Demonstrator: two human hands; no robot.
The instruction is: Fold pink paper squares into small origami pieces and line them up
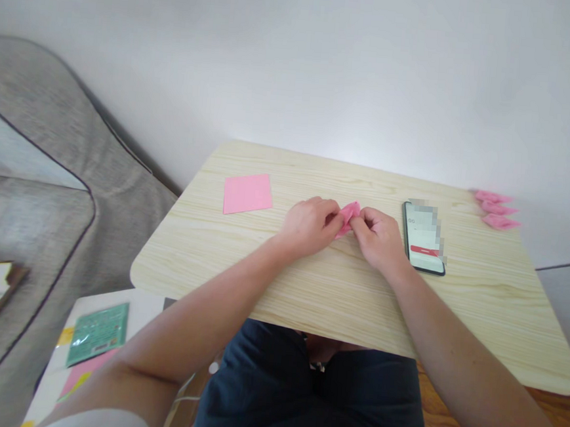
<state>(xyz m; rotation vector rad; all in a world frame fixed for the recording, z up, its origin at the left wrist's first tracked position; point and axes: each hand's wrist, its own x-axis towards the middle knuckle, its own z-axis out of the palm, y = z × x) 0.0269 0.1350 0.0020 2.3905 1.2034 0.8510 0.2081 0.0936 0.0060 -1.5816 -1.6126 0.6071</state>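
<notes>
- From my remote seat, I see the left hand (313, 221) and right hand (378, 237) both pinching the pink paper (350, 213) over the table (479, 314), between the square (248, 194) and the phone (424, 237).
- Three pieces (501, 222) at the far right look folded and done; I judge the held one partly folded, the square unfolded.
- I read what seems "00" on the phone, otherwise blurred; the packet (98, 334) has print too small for me.

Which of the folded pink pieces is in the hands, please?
The folded piece pinched between left hand and right hand; the other three lie together at the right end of the table.
</notes>
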